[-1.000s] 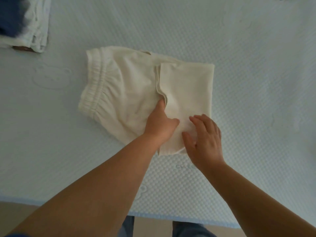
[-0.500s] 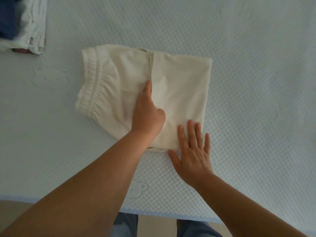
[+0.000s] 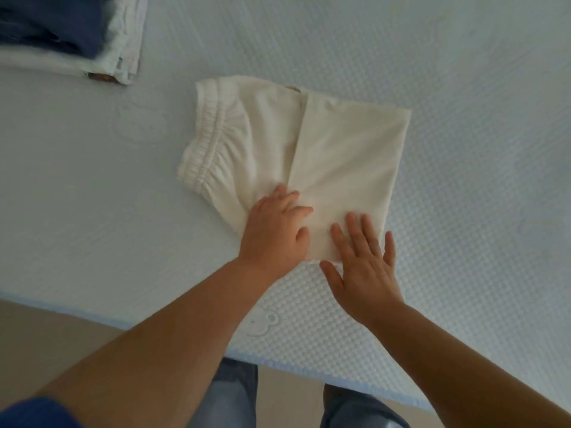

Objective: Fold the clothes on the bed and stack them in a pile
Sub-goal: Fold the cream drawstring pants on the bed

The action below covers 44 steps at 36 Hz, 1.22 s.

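Observation:
A pair of cream shorts (image 3: 324,149) with an elastic waistband lies folded on the pale blue bed (image 3: 463,88), its right part doubled over the left. My left hand (image 3: 275,233) rests on the near edge of the shorts by the fold line, fingers bent onto the cloth. My right hand (image 3: 364,267) lies flat with straight, spread fingers, pressing the near right corner of the folded flap. A pile of folded clothes (image 3: 71,35), dark blue on white, sits at the far left corner.
The bed's near edge (image 3: 185,332) runs diagonally across the bottom, with the floor and my jeans-clad legs (image 3: 234,396) below it. Bare quilted mattress lies to the right of and beyond the shorts.
My left hand slid back along the fold line toward the near edge of the shorts. My right hand flattened from curled fingers and stayed at the near corner. The flap lies smoother.

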Motion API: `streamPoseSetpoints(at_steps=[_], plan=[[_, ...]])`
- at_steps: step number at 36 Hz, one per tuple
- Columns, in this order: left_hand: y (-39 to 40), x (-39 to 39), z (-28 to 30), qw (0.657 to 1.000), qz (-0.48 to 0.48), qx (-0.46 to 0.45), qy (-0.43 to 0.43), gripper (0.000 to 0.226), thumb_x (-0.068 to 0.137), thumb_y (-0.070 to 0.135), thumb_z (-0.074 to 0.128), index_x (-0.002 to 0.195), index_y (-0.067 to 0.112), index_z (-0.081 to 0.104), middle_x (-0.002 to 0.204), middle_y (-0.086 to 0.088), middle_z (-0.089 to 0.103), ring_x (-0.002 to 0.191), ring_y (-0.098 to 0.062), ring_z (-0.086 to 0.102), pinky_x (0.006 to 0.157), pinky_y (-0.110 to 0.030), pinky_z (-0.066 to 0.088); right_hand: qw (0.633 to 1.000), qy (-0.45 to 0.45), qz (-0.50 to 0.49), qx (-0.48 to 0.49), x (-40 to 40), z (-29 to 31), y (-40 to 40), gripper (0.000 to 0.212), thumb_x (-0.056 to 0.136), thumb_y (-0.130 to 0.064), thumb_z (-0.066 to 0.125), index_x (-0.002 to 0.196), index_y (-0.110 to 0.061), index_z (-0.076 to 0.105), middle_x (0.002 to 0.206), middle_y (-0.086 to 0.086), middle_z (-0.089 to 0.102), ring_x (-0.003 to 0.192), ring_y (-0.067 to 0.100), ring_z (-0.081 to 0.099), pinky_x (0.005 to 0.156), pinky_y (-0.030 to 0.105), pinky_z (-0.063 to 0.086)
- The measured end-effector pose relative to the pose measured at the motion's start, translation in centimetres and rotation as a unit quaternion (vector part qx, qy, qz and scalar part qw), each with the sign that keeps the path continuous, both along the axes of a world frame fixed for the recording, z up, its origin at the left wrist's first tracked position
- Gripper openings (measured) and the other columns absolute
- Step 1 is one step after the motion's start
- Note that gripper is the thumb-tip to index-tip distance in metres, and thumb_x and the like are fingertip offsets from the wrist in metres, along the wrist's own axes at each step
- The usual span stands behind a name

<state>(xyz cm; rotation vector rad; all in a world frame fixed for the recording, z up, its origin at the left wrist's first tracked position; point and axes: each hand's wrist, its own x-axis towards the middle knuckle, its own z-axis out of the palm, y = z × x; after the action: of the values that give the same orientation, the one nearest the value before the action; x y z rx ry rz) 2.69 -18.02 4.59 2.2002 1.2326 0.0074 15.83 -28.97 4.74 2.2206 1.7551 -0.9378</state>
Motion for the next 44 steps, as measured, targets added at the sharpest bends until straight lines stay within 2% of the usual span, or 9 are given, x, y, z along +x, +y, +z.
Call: streamPoseSetpoints(at_steps=[5, 10, 13, 21, 24, 29, 32, 39, 44], plan=[[1.2, -4.1, 2.4, 0.949, 0.292, 0.105, -0.062, 0.031, 0.069, 0.016, 0.062, 0.097, 0.003, 0.067, 0.097, -0.018, 0.062, 0.093, -0.036, 0.057, 0.086, -0.034, 0.037, 1.0, 0.009, -0.007, 0.019, -0.8, 1.3, 1.1, 0.066, 0.092, -0.055, 0.021, 0.15, -0.023, 0.011, 0.158, 0.0, -0.004, 0.137, 0.01, -0.026, 0.108, 0.035, -0.026], [4.0, -7.2, 1.8, 0.789, 0.591, -0.157, -0.061, 0.043, 0.076, 0.044, 0.068, 0.098, 0.008, 0.061, 0.093, -0.006, 0.057, 0.084, -0.021, 0.054, 0.077, -0.033, 0.041, 0.999, -0.001, -0.026, 0.025, -1.6, 1.1, 2.0, 0.063, 0.094, -0.051, 0.03, 0.149, -0.022, 0.019, 0.159, 0.001, 0.005, 0.144, 0.017, -0.01, 0.11, 0.037, -0.017], [5.6, -7.4, 1.2, 0.718, 0.588, -0.322, -0.188, 0.027, 0.079, 0.042, 0.068, 0.076, 0.016, 0.064, 0.082, -0.001, 0.067, 0.084, -0.02, 0.065, 0.079, -0.035, 0.052, 1.0, 0.0, -0.019, 0.016, -1.9, 0.6, 2.3, 0.066, 0.093, -0.051, 0.03, 0.15, -0.024, 0.01, 0.159, 0.0, -0.002, 0.143, 0.015, -0.014, 0.11, 0.035, -0.019], [7.2, -6.3, 0.8, 0.551, 0.581, -0.449, -0.396, 0.034, 0.078, 0.028, 0.071, 0.11, 0.017, 0.063, 0.101, -0.002, 0.073, 0.092, -0.019, 0.07, 0.079, -0.037, 0.056, 1.0, -0.005, -0.005, -0.006, -2.2, -0.2, 2.5, 0.065, 0.094, -0.051, 0.033, 0.15, -0.031, 0.006, 0.158, 0.0, -0.009, 0.144, 0.018, -0.015, 0.112, 0.039, -0.016], [7.1, -5.4, 1.6, 0.581, 0.58, -0.397, -0.41, 0.034, 0.073, 0.016, 0.073, 0.105, 0.02, 0.064, 0.101, -0.001, 0.072, 0.095, -0.019, 0.068, 0.076, -0.033, 0.056, 1.0, 0.005, -0.024, -0.002, -2.2, -0.1, 2.7, 0.065, 0.093, -0.05, 0.036, 0.15, -0.03, 0.011, 0.159, -0.001, -0.006, 0.144, 0.017, -0.013, 0.112, 0.038, -0.015], [5.2, -2.5, 4.6, 0.842, 0.416, -0.154, -0.308, 0.031, 0.059, 0.027, 0.071, 0.089, 0.031, 0.063, 0.085, 0.018, 0.067, 0.08, 0.004, 0.062, 0.069, -0.011, 0.047, 0.994, 0.044, -0.096, 0.014, -1.9, 0.3, 3.1, 0.061, 0.093, -0.048, 0.041, 0.147, -0.025, 0.025, 0.158, -0.003, 0.008, 0.144, 0.012, -0.004, 0.113, 0.031, -0.011], [2.8, -0.3, 5.2, 0.939, 0.273, -0.049, -0.202, 0.035, 0.067, 0.033, 0.071, 0.1, 0.023, 0.065, 0.093, -0.001, 0.063, 0.085, -0.014, 0.059, 0.073, -0.026, 0.049, 0.975, 0.087, -0.198, 0.049, -1.2, 1.0, 3.4, 0.056, 0.091, -0.041, 0.05, 0.141, -0.02, 0.037, 0.153, -0.003, 0.025, 0.142, 0.012, 0.012, 0.115, 0.03, 0.005], [-1.4, 4.1, 2.8, 0.997, 0.015, -0.025, 0.074, 0.058, 0.072, 0.043, 0.065, 0.126, 0.03, 0.049, 0.122, -0.002, 0.045, 0.111, -0.025, 0.045, 0.088, -0.037, 0.036, 0.807, 0.197, -0.545, 0.111, 2.8, 1.3, 3.9, 0.027, 0.093, -0.024, 0.046, 0.118, -0.024, 0.056, 0.114, -0.007, 0.058, 0.089, 0.002, 0.053, 0.066, 0.018, 0.038], [-1.2, 4.3, 2.7, 0.997, 0.051, 0.028, 0.047, 0.049, 0.072, 0.036, 0.063, 0.118, 0.021, 0.061, 0.118, -0.005, 0.056, 0.109, -0.028, 0.05, 0.087, -0.039, 0.036, 0.802, 0.188, -0.561, 0.083, 5.1, 0.4, 4.0, 0.035, 0.092, -0.031, 0.049, 0.126, -0.024, 0.05, 0.113, -0.009, 0.055, 0.093, 0.009, 0.051, 0.071, 0.024, 0.037]])
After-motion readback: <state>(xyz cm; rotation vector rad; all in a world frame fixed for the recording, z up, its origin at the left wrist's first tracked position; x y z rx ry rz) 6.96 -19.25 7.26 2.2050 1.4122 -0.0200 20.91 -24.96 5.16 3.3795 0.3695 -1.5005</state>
